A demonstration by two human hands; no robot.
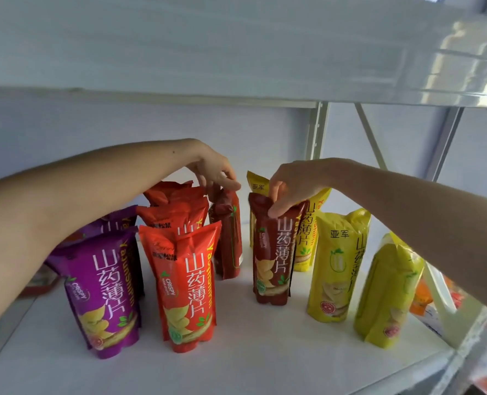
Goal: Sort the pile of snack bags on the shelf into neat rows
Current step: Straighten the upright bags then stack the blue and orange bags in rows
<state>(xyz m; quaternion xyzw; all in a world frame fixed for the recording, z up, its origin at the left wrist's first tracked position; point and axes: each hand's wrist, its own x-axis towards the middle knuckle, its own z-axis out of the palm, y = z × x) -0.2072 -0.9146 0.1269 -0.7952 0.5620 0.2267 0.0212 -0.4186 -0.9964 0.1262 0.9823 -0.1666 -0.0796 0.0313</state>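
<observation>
On shelf (236,363), upright dark-red bags (273,252)

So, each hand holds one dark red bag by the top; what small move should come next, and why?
Probably bring the left hand's dark red bag behind the right hand's dark red bag: they stand apart, while orange-red bags already line up.

a shop or its stockroom: a white metal shelf (265,366) with slotted uprights (317,129) and another board overhead carries many identical printed snack bags (185,283), upright and grouped by colour; at 4 o'clock, more bright packets (420,297) sit in the neighbouring bay.
</observation>
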